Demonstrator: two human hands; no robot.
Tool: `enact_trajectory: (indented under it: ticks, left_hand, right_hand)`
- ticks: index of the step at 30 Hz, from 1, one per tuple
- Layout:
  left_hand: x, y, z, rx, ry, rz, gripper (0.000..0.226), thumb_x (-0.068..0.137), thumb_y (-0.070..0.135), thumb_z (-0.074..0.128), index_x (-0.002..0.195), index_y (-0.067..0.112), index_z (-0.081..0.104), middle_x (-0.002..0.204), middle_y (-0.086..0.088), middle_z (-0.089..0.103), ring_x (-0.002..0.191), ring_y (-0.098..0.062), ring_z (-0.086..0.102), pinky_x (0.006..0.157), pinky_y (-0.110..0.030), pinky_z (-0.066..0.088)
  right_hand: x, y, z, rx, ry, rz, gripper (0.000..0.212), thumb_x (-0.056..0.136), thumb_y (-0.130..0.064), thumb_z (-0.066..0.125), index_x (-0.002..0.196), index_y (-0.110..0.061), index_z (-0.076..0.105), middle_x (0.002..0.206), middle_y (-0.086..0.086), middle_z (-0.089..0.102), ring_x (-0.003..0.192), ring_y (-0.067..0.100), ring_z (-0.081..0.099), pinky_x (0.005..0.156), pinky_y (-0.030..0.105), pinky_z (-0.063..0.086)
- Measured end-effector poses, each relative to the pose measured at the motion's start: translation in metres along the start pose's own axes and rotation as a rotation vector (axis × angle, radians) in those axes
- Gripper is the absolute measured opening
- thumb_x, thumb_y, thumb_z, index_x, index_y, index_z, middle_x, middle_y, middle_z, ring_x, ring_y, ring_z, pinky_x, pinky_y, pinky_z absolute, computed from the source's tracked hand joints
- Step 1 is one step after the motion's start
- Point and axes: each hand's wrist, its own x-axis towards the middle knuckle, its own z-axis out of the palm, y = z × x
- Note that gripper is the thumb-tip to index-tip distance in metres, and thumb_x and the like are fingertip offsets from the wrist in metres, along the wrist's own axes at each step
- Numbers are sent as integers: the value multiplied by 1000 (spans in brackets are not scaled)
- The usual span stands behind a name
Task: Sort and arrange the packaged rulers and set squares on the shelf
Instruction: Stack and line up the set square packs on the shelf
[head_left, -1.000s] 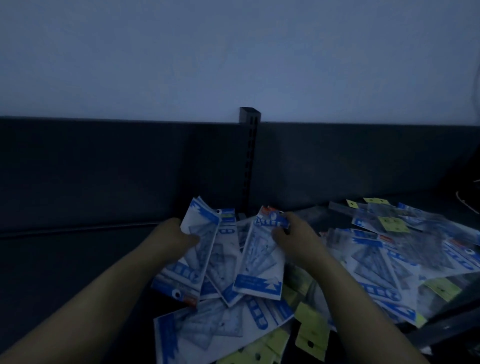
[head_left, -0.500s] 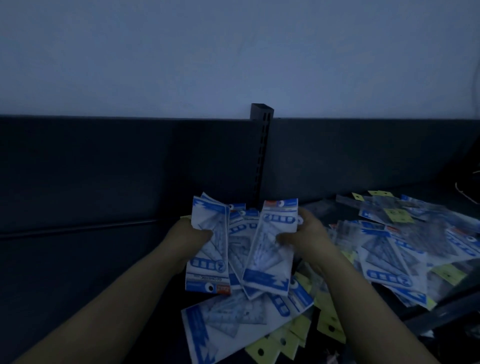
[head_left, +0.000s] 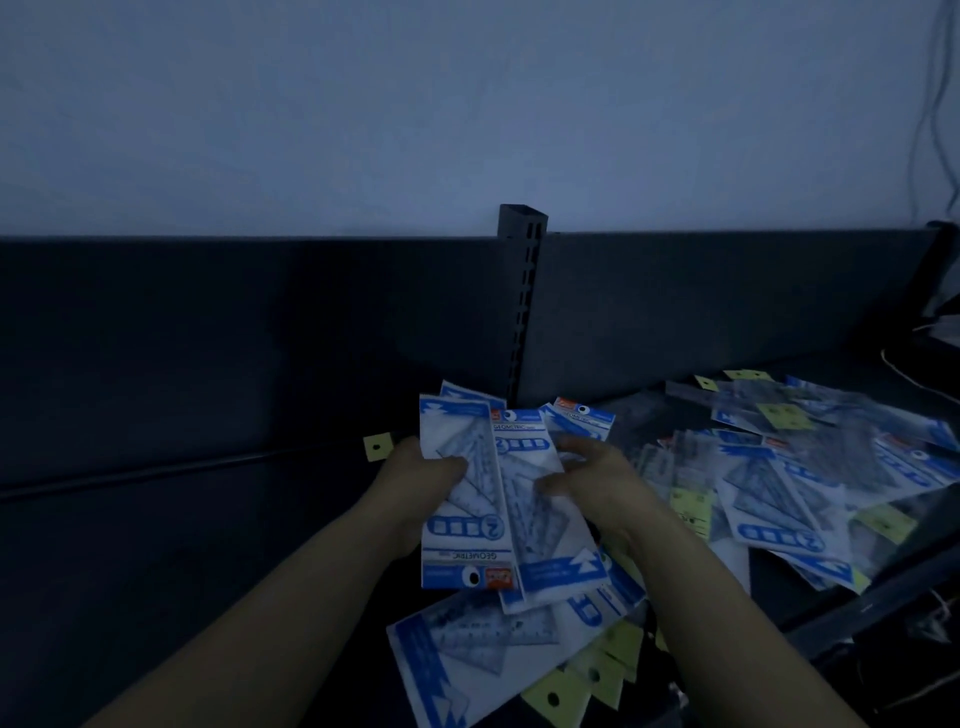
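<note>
I hold a fanned stack of blue-and-white geometry set packs (head_left: 467, 499) upright above the dark shelf (head_left: 182, 545). My left hand (head_left: 421, 478) grips the stack's left side, thumb across the front pack. My right hand (head_left: 592, 478) holds the stack's right side, fingers curled against the packs. A larger blue pack with a ruler (head_left: 467, 654) lies flat below the stack. To the right spreads a loose heap of more packs (head_left: 810, 467), some with yellow header cards.
A slotted upright post (head_left: 521, 291) rises from the dark back panel behind the stack. Yellow-tagged packs (head_left: 587, 675) lie at the shelf's front edge. A small yellow tag (head_left: 377, 447) shows left of my left hand. Cables hang at the far right.
Both hands have squeezed the fanned packs closer together into a tighter, more upright stack. The view has shifted left, so the packs sit further right in the frame.
</note>
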Motion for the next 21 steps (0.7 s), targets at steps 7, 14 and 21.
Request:
enact_trajectory:
  ticks: [7, 14, 21]
  left_hand:
    - [-8, -4, 3, 27, -128, 56, 35, 95, 12, 56, 129, 11, 51, 115, -10, 63, 97, -23, 62, 71, -31, 53]
    - [-25, 6, 3, -16, -204, 146, 31, 97, 12, 53, 125, 22, 46, 116, -2, 62, 105, -22, 61, 87, -37, 53]
    - [-47, 17, -26, 9, -44, 233, 27, 95, 15, 56, 122, 12, 53, 116, -9, 65, 103, -24, 65, 88, -43, 54]
  right_hand:
    - [-13, 4, 4, 147, 76, -22, 46, 75, 15, 67, 111, -13, 59, 118, 13, 62, 104, 31, 62, 94, 51, 50]
    - [-32, 2, -5, 327, 124, -96, 42, 80, 15, 62, 116, -5, 59, 108, 17, 69, 95, 36, 68, 88, 56, 52]
    - [-43, -26, 13, 324, 9, -172, 37, 83, 8, 63, 116, -8, 59, 106, 13, 71, 92, 33, 69, 81, 50, 56]
